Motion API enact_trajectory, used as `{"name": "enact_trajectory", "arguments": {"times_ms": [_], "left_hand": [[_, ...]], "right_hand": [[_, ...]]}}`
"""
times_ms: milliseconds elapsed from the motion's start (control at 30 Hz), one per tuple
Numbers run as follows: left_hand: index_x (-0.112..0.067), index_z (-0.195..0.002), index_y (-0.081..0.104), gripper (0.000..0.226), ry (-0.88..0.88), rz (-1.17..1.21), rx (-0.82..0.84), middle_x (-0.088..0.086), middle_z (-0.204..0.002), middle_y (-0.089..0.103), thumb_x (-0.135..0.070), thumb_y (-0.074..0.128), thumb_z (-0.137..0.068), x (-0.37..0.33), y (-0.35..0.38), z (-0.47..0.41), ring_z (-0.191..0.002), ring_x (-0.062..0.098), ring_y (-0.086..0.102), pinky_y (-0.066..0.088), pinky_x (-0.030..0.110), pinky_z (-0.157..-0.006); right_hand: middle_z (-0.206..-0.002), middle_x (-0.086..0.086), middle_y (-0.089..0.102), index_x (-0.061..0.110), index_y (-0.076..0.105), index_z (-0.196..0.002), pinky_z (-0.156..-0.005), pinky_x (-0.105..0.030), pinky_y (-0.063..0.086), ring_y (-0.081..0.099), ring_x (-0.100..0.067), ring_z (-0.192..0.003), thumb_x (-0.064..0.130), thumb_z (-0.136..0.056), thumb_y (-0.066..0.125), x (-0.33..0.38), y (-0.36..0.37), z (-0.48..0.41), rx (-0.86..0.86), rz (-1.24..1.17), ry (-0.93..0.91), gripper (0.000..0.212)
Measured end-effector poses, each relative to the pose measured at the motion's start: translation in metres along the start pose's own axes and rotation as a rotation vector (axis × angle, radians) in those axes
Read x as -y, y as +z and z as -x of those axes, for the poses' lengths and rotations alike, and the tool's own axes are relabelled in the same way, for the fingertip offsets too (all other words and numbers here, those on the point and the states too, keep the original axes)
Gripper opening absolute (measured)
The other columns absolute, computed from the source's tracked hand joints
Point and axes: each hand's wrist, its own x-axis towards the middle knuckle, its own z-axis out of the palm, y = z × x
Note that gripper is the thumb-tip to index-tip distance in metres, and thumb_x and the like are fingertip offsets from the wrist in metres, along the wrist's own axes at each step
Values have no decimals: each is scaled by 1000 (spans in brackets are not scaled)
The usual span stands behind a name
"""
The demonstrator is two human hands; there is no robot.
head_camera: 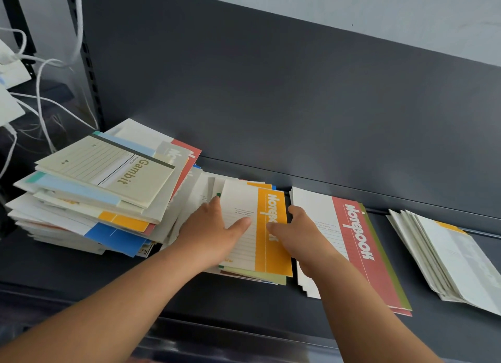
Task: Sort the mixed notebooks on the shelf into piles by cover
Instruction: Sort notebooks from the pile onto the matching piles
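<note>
Head view. I count four groups on the shelf (271,303): one tall mixed stack (103,194) at left, then three piles running right, namely the middle pile (252,277), the red-band pile (363,254) and the pale pile (447,257).

The yellow-band notebook (271,257) tops the middle pile. I judge it is being squared there.

The left hand (214,229) lies flat on its cover, fingers (214,208) straight and pressing. The right hand (301,238) sets its thumb on the band. I cannot tell whether its fingers hook under the right edge.
</note>
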Motion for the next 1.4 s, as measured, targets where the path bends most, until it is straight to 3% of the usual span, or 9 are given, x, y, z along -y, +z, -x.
{"name": "enact_trajectory", "arguments": {"times_ms": [133,233,367,467,567,700,800,1067,1400], "left_hand": [[-27,-143,31,62,-45,224,32,-10,-138,50,-61,45,-92,-12,-2,3,-123,20,53,49,36,-92],[-23,-116,42,28,-130,512,-64,-6,-105,63,-42,50,-97,-11,-8,-2,-91,14,61,48,29,-67],[-8,-91,53,8,-269,806,-80,11,-93,70,-15,51,-92,-4,-14,-9,-92,30,67,55,50,-88],[-4,-79,55,14,-340,924,-58,17,-90,72,-8,50,-93,-5,-15,-7,-91,34,69,55,45,-88],[0,-101,62,14,-341,1068,2,18,-99,72,-10,54,-94,-7,-20,-6,-95,34,68,55,47,-86],[-14,-118,67,30,-228,1221,219,13,-110,73,-29,50,-99,-10,-28,2,-105,33,68,54,50,-86],[-22,-120,69,40,-179,1303,338,11,-117,71,-43,43,-98,-15,-27,8,-108,33,68,51,52,-92],[-20,-118,69,35,-155,1382,258,11,-109,74,-41,53,-95,-46,-14,23,-105,34,69,49,52,-96],[-22,-119,68,51,-124,1428,576,20,-117,69,-56,39,-95,-96,18,34,-104,47,66,47,67,-88]], "right_hand": [[-119,2,49,20,30,-147,-81,-34,44,53,-20,-104,25,-99,58,0,0,-2,-2,-22,18,56],[-128,0,52,21,27,-151,-86,-40,49,57,-25,-112,22,-98,59,-2,-1,-3,-27,-75,47,62],[-128,-3,54,23,29,-151,-85,-44,52,61,-29,-110,19,-96,63,-8,-6,-4,-60,-213,81,64],[-118,-1,57,25,37,-147,-73,-40,55,65,-25,-98,17,-95,64,-11,-11,-5,-65,-333,74,59],[-107,-1,67,23,49,-136,-61,-38,56,69,-24,-89,12,-94,65,-11,-17,-5,-29,-502,80,47],[-102,-5,75,18,57,-125,-60,-42,60,74,-27,-88,10,-93,64,-9,-27,-4,21,-706,81,33],[-103,-6,76,18,59,-124,-67,-46,60,74,-28,-90,12,-94,63,-10,-32,-5,13,-740,57,31],[-106,-3,75,21,61,-116,-85,-54,58,73,-28,-94,18,-97,60,-19,-51,0,-10,-694,-9,19],[-103,-5,73,22,62,-98,-76,-47,59,71,-26,-89,13,-95,63,-51,-98,12,-220,-787,-102,9]]}}
